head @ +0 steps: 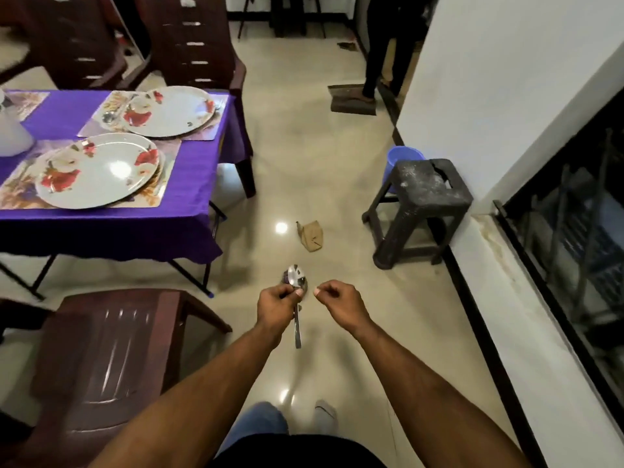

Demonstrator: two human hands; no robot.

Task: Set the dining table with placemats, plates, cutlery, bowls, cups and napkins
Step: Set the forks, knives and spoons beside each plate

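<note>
Polished steel spoon [296,282]: bright, mirror-like. Glossy floral plates [98,170] lie on a matt purple cloth table cover [189,184]. Cream floor tiles [314,157]: smooth, reflective.

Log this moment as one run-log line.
left hand: grips spoon | right hand: curled, empty | near plate: on placemat, no cutlery beside it
</note>
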